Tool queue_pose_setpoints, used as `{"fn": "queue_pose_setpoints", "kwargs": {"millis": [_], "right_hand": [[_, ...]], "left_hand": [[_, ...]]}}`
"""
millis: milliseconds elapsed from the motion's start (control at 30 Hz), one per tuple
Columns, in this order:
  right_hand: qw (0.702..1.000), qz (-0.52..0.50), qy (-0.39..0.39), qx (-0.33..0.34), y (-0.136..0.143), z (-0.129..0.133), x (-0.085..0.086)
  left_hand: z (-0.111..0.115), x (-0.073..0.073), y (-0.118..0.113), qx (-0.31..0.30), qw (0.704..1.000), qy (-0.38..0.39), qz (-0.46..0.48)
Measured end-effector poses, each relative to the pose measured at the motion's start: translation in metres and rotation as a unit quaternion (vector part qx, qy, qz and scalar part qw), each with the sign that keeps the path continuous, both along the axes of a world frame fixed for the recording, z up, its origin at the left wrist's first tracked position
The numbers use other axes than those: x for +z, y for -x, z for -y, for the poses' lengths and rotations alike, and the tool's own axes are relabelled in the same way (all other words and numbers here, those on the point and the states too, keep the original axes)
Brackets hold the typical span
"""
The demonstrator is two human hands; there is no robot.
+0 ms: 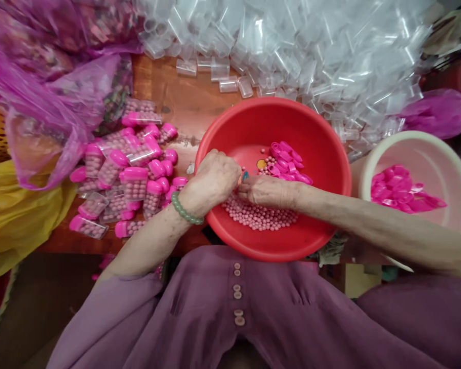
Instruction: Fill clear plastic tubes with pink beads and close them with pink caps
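My left hand point(219, 177), with a green bead bracelet point(185, 210) at its wrist, is closed over the left part of a red basin point(272, 246). Against it, my right hand point(267, 191) is closed too, above the pink beads point(261, 218) in the basin. Between the hands shows a small blue bit point(246, 175); what they grip is mostly hidden by the fingers. Bright pink plastic pieces point(288, 163) lie in the basin beyond my right hand, beside a small yellow piece point(262, 164).
Bead-filled containers with pink caps point(134, 182) are heaped at the left. Clear empty containers point(292, 46) pile up at the back. A white bucket point(459, 169) at the right holds pink pieces. Purple bags point(49, 102) and a yellow bag point(19, 215) lie far left.
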State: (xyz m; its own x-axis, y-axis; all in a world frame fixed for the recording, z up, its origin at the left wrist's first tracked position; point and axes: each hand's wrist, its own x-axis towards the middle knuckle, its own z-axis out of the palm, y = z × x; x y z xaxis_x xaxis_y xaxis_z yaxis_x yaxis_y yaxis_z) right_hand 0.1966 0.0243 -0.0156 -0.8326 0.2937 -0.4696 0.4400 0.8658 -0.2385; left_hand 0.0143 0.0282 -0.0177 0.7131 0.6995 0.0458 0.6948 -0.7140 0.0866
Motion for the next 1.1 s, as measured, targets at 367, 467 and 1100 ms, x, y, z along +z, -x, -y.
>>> {"fn": "queue_pose_setpoints", "kwargs": {"millis": [367, 467, 1100], "right_hand": [[0.941, -0.203, 0.255, -0.087, -0.007, 0.025, -0.005], [0.931, -0.21, 0.273, -0.118, -0.006, 0.027, -0.005], [0.979, -0.057, 0.033, -0.191, -0.017, 0.019, -0.003]], "left_hand": [[-0.005, 0.011, -0.006, 0.011, 1.0, -0.011, -0.011], [-0.005, 0.017, -0.009, 0.028, 0.999, 0.01, -0.025], [-0.008, 0.017, -0.008, 0.036, 0.999, 0.039, -0.009]]}}
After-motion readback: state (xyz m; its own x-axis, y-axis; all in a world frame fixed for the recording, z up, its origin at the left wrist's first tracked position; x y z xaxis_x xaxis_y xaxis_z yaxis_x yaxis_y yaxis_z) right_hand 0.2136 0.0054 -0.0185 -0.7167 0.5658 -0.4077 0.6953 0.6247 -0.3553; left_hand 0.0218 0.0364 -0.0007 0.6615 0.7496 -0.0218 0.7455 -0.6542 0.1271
